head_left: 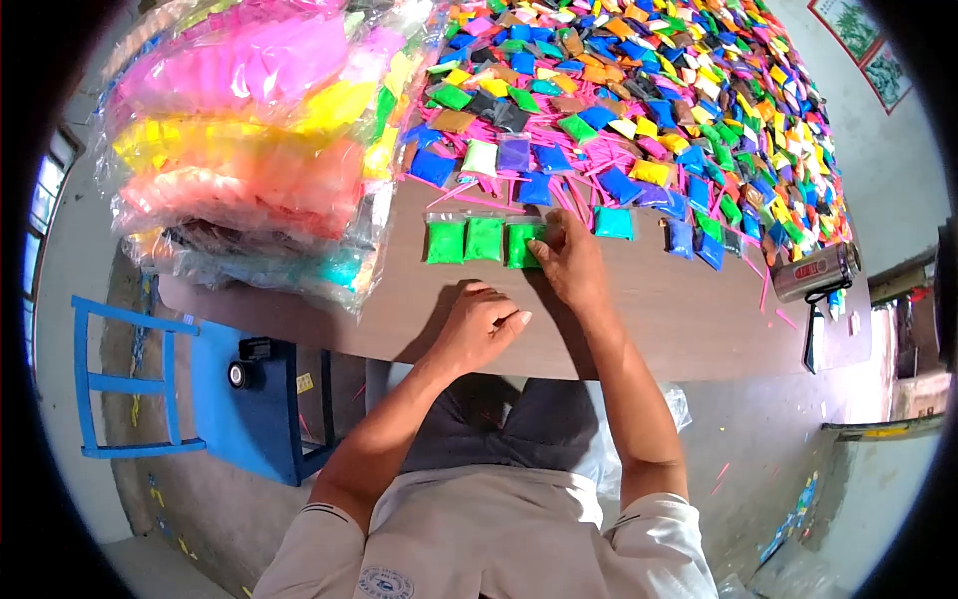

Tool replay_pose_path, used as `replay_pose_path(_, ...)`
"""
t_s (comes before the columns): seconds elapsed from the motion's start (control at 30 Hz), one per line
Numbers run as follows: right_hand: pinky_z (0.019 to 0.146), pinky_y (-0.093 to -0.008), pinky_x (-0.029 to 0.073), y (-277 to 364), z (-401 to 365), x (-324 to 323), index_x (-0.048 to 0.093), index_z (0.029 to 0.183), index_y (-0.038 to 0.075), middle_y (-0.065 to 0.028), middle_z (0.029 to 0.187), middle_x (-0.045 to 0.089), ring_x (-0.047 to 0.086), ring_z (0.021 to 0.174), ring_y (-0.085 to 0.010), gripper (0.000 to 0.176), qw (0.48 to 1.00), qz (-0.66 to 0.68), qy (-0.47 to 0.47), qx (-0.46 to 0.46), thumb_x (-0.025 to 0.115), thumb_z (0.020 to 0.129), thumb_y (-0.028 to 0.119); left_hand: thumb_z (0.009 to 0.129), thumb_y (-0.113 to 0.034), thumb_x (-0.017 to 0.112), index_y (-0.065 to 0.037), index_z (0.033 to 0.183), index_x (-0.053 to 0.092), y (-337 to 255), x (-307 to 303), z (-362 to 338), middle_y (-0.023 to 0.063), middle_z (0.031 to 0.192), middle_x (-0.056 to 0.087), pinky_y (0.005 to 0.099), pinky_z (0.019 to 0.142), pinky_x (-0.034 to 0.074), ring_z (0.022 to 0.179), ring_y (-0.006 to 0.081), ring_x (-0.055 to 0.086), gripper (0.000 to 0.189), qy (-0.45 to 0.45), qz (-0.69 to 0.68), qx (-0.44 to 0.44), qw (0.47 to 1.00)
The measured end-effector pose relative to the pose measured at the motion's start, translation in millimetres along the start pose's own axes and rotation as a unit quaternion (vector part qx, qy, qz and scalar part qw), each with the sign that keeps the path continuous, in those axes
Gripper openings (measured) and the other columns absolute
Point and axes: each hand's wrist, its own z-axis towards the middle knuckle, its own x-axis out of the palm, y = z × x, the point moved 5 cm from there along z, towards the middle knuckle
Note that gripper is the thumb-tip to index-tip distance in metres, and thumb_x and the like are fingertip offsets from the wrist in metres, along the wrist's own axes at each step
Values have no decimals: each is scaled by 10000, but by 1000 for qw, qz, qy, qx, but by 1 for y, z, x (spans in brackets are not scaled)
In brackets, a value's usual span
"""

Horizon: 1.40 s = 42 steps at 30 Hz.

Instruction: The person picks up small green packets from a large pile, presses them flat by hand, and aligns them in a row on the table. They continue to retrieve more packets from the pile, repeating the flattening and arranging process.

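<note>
Three bright green packets in clear plastic lie in a row near the table's front: a left one (445, 242), a middle one (484, 240) and a right one (522, 246). My right hand (572, 262) is on the right packet, its thumb and fingers closed at the packet's right edge. Just below the row, my left hand (480, 325) rests at the table with its fingers curled in and nothing visible in them. A teal packet (613, 223) lies to the right of my right hand.
A large heap of small coloured packets (699, 100) and pink sticks (559, 140) covers the back and right of the table (679, 319). Big clear bags of coloured packets (239, 170) are stacked left. A metal flask (816, 273) lies right. A blue chair (239, 399) stands lower left.
</note>
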Motion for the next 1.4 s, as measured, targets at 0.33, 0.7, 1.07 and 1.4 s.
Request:
replay_pose_path(0.33, 736, -500, 508, -8, -11, 20, 685, 964, 57, -214, 925, 635, 633, 843, -420, 158, 992, -59, -62, -87, 719, 829, 132, 842, -133, 664, -18, 621, 495, -12, -5, 7, 128, 592, 481, 429, 644, 399, 596, 335, 497, 300, -4, 31, 14, 999)
replay_pose_path(0.7, 730, -415, 510, -51, -17, -117, 686, 1021, 30, -174, 938, 659, 633, 824, -335, 205, 942, -4, -336, -2, 713, 826, 89, 870, -144, 657, -11, 645, 510, -12, -2, 5, 116, 613, 493, 398, 751, 404, 624, 312, 495, 300, 22, 25, -31, 999)
replay_pose_path(1.07, 918, -510, 459, -157, 18, -235, 685, 1031, 35, -209, 1124, 642, 574, 1094, -403, 538, 844, -442, -240, 188, 712, 805, 522, 860, -148, 651, -10, 653, 505, -11, 0, 7, 123, 612, 489, 411, 667, 401, 612, 326, 501, 289, -1, 35, -2, 999)
replay_pose_path(1.4, 724, -370, 506, -181, 31, -252, 620, 970, 14, -70, 930, 668, 639, 837, -234, 380, 946, -116, -291, 90, 821, 771, 268, 868, -170, 655, -11, 660, 524, -11, 0, 5, 120, 612, 488, 413, 670, 399, 618, 324, 500, 293, -3, 24, -8, 1000)
